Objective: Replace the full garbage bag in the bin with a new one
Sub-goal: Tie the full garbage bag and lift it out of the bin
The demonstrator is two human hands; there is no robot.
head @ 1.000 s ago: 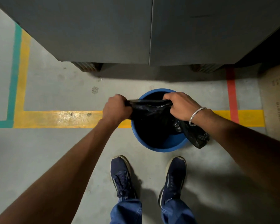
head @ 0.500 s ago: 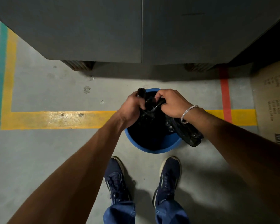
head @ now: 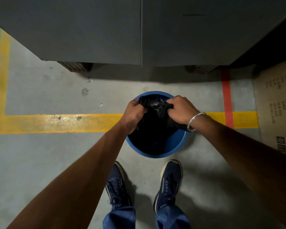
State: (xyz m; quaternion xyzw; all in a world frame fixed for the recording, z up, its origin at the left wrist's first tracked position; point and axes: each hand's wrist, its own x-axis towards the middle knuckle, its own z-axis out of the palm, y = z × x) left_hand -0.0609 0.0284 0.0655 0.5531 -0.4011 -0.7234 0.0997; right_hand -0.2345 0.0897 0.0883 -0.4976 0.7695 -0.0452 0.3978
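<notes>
We hold the black bag inside the blue bin, left hand and right hand both clamped on its gathered top. We judge the bag not yet lifted out; no new one is visible. The cabinet stands close behind, with open floor at left.

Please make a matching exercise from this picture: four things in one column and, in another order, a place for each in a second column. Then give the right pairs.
Things:
1. garbage bag
2. bin
3. bracelet
4. cardboard

Places:
A. on the right wrist
B. on the floor, in front of the shoes
C. gripped by both hands over the bin
D. at the right edge of the picture

Pairs: 1-C, 2-B, 3-A, 4-D
</notes>
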